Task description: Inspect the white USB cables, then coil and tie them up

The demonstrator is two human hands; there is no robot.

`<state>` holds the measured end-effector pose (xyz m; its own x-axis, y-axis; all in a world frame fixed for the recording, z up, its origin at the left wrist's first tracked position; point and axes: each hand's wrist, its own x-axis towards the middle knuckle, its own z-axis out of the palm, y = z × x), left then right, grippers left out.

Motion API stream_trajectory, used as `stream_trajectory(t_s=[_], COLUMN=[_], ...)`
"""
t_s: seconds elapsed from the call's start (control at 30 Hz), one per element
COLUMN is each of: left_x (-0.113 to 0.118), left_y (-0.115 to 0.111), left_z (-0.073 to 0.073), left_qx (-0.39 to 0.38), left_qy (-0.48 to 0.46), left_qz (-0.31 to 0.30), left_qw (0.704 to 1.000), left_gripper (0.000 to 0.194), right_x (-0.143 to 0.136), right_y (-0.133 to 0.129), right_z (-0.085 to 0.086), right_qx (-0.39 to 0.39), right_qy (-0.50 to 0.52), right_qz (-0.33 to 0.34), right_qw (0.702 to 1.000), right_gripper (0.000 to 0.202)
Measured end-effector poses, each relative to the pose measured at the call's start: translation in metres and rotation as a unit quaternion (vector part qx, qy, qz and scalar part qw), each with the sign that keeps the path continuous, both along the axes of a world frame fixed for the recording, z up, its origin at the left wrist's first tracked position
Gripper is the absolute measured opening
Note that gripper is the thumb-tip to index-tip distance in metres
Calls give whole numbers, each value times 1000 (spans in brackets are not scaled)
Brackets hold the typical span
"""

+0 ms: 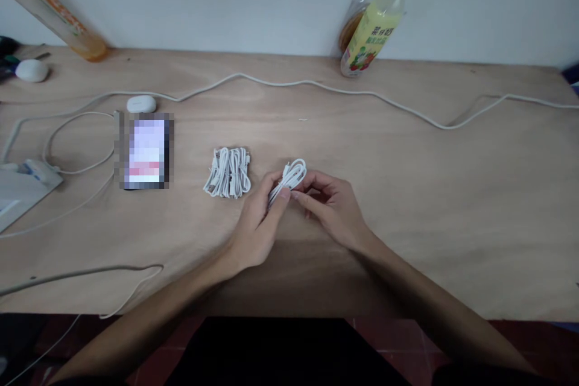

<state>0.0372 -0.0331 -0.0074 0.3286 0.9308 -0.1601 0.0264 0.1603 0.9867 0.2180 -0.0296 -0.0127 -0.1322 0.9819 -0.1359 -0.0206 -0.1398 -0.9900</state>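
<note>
My left hand is closed around a coiled white cable, its thumb lying on top of the coil. The cable's loops stick up past the fingers, and its lower end is hidden in the palm. From the right, my right hand meets the same coil with thumb and fingers curled in a pinch at its side. Exactly what lies between those fingertips is too small to make out. On the table to the left of my left hand lies a pile of similar coiled white cables, laid side by side.
A phone with a lit screen lies left, below a white earbud case. One long white cord crosses the wooden table. Against the wall stand a yellow-labelled bottle and an orange bottle.
</note>
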Motion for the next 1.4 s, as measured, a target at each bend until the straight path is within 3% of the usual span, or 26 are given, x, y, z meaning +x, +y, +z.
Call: stream_trajectory(t_s=[0.1,0.23,0.37,0.5,0.83,1.07,1.17,1.3,1.4], left_x=[-2,-4,-6,-6,-6,-6,-5,-4,-4], left_y=[0,1,1,1,4,3,3,3,3], left_z=[-1,-12,-21,-21,-22,-23,-22,-21,-21], left_qx=[162,294,358,382,430,433,436,434,425], left_qy=[100,181,240,279,330,332,335,348,351], left_qz=[-2,-17,-17,-14,-3,3,10,13,8], left_qw=[982,938,902,881,840,838,836,831,834], left_gripper=[42,50,59,56,44,38,35,30,29], right_x=[-1,0,0,-2,-6,-3,-3,-5,-6], right_y=[-2,-5,-9,-11,-11,-7,-8,-10,-9], right_z=[1,-2,-6,-7,-4,-4,-4,-3,-3], right_qx=[68,201,348,423,479,505,498,479,477], right_qy=[-62,-183,-287,-331,-379,-450,-455,-440,-449], right_qz=[-44,-76,-75,-85,-101,-84,-78,-67,-69], right_qw=[995,959,889,839,785,732,733,757,752], right_gripper=[13,10,9,10,11,6,10,13,12])
